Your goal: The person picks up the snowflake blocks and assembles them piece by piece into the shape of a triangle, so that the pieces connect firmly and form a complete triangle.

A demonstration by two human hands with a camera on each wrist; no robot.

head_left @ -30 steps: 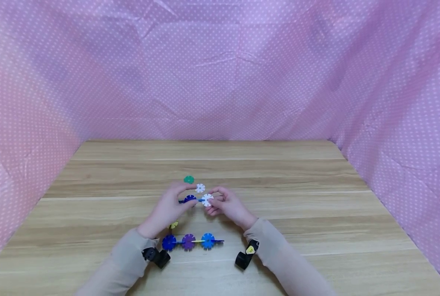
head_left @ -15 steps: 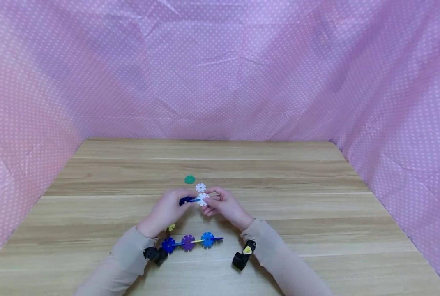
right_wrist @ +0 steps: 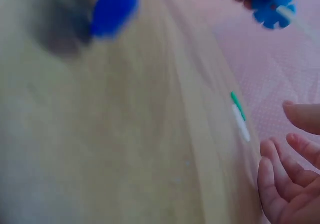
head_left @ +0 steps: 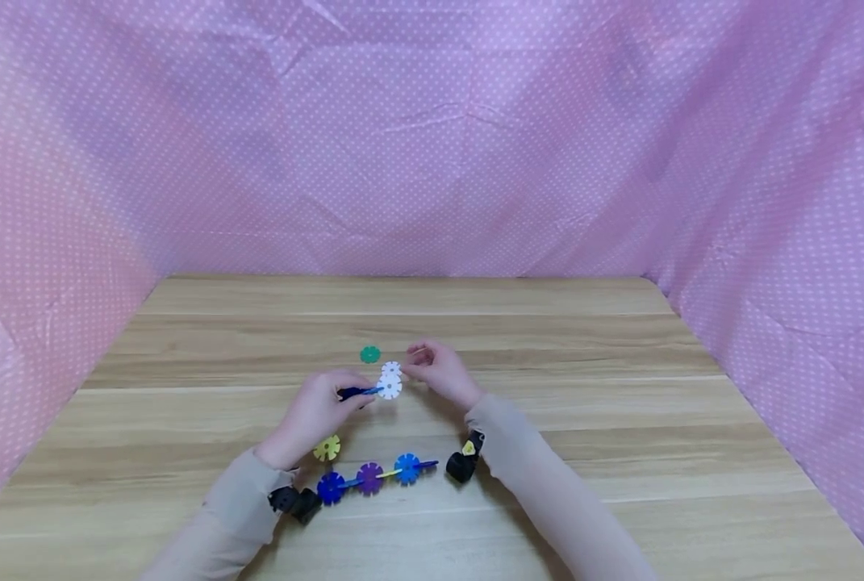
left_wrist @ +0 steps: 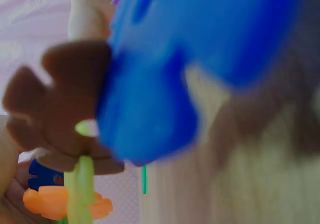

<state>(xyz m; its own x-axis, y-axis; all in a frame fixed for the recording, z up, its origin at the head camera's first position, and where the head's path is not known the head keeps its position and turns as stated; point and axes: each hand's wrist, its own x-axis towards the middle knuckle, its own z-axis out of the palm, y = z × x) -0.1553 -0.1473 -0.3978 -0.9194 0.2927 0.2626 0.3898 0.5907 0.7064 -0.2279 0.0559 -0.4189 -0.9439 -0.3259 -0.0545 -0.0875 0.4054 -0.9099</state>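
In the head view my left hand [head_left: 323, 407] pinches a short chain of notched plastic discs: dark blue discs [head_left: 352, 393] at the fingers, then a light blue one [head_left: 372, 390] edge-on, with a white disc [head_left: 390, 386] at the right end. My right hand [head_left: 442, 375] holds nothing; its fingers are loosely bent beside a loose white disc [head_left: 391, 369] on the table. The right wrist view shows this hand [right_wrist: 292, 179] with thumb and fingers apart, and a blue disc [right_wrist: 272, 9] of the chain in the left fingers above. A green disc [head_left: 369, 354] lies just behind.
A second chain, with a purple disc [head_left: 369, 478] in its middle, lies nearer the front of the wooden table [head_left: 584, 339]. A yellow disc [head_left: 326, 447] is at its left end. Brown [left_wrist: 65, 104] and orange [left_wrist: 50, 202] discs show close up in the left wrist view. Pink dotted cloth [head_left: 432, 161] surrounds the table.
My right hand has let go of the chain's white disc and moved back toward the loose white disc. My left hand has shifted slightly left with the chain, now turned more edge-on.
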